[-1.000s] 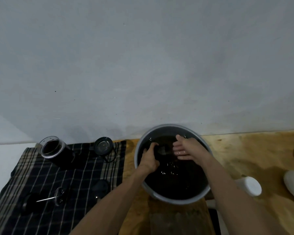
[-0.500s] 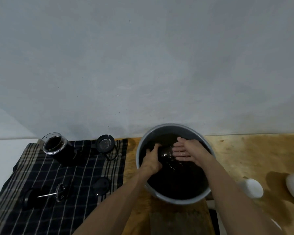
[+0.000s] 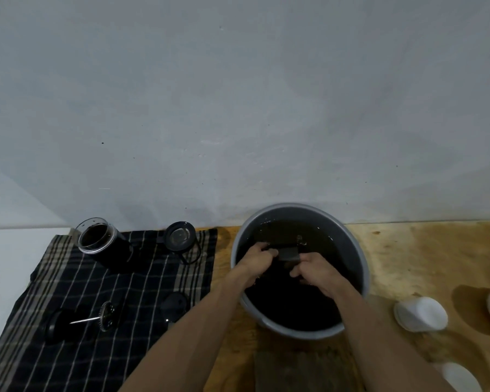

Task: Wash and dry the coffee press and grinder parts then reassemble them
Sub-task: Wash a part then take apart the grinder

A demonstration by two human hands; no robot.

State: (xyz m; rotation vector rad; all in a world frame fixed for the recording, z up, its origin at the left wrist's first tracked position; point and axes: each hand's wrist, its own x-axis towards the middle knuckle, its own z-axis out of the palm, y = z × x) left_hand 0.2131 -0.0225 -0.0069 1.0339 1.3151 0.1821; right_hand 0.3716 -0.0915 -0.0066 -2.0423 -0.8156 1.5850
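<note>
Dark part [image 3: 287, 251] between both grips — left hand [image 3: 256, 263], right hand [image 3: 316, 271].

Dark part [image 3: 287, 251] btwn both hands: too dim to identify. White container [image 3: 461, 377] cut off at bottom edge.

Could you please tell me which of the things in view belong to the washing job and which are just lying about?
Part of the job:
left hand
right hand
dark part held in both
basin of water
glass beaker
plunger
round lid
checked cloth

Lying about:
white containers
</note>
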